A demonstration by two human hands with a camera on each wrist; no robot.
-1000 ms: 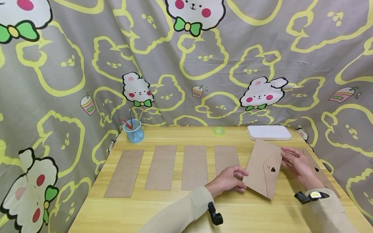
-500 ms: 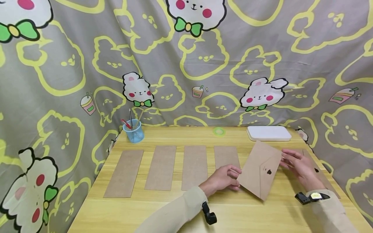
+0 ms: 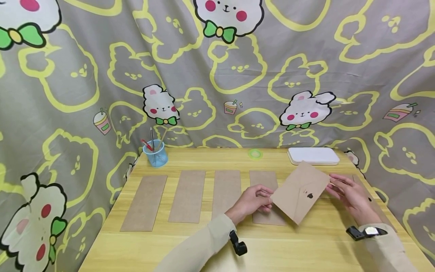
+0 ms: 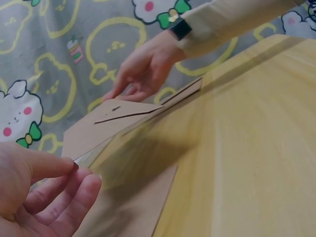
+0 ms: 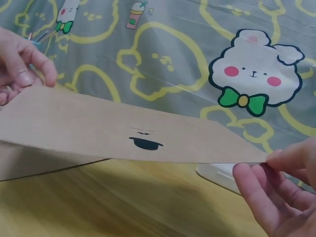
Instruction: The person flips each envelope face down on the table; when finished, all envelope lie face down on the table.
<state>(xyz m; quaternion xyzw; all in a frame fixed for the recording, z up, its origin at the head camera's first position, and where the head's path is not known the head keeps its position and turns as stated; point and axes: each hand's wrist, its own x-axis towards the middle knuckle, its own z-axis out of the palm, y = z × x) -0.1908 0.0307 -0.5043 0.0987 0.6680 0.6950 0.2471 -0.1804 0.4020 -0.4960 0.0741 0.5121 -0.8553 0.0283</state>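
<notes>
Between my two hands a brown kraft envelope [image 3: 295, 189] is held above the table, turned at an angle with its flap side up. My left hand [image 3: 249, 202] pinches its left corner between thumb and fingers. At the opposite corner my right hand [image 3: 351, 198] pinches it, as the thumb and fingers [image 5: 254, 190] in the right wrist view show. A dark hat-and-moustache print [image 5: 146, 143] marks the flap. Under the left hand lies another brown envelope [image 3: 263, 179], partly covered. One more envelope [image 3: 370, 204] with a dark print lies beneath the right hand and forearm, mostly hidden.
Further left, several plain brown envelopes [image 3: 144, 202] lie flat in a row on the wooden table [image 3: 136, 253]. A blue pen cup [image 3: 156, 155] stands at the back left. At the back are a green tape roll [image 3: 255, 153] and a white case [image 3: 313, 155].
The raised envelope has turned clockwise, its near corner swinging left. My left hand has moved left and slightly away with its corner; the right hand has stayed nearly in place.
</notes>
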